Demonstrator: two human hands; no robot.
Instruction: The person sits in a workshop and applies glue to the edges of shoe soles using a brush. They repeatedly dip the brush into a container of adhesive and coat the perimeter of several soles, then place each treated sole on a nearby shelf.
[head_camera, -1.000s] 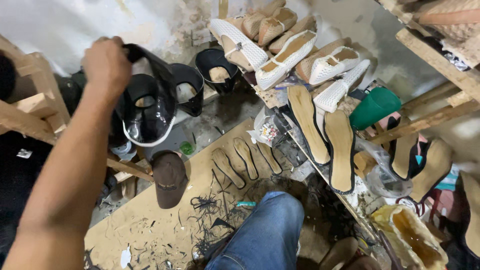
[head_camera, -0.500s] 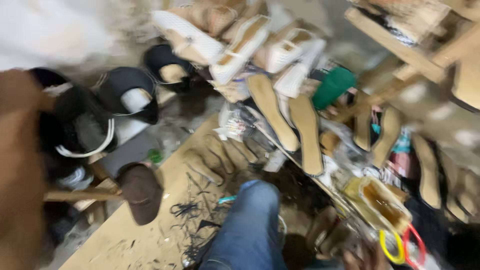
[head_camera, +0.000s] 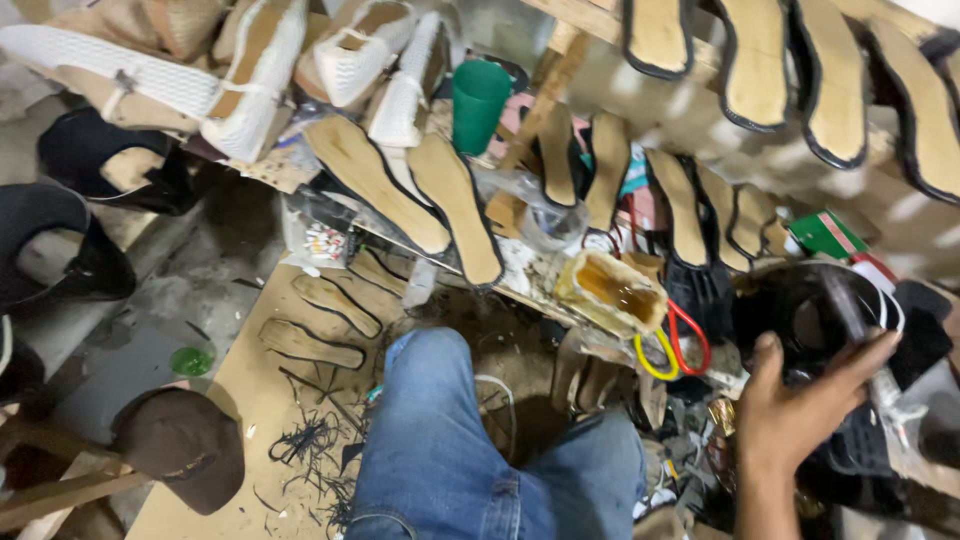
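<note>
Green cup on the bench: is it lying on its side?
No, the green cup stands upright among the white shoes and tan insoles, far from the hand touching a black shoe.

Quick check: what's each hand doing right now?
Left hand: not in view.
Right hand: fingers curled on a black shoe upper, gripping it.

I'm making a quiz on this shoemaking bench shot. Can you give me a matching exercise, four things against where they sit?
Things:
1. green cup
2. brown cap
3. glue tin
4. black shoe upper

Places:
a. on the floor board, lower left
b. in the right hand
c. by the yellow and red scissor handles
d. top centre, beside white shoes

Pairs: 1-d, 2-a, 3-c, 4-b
</note>
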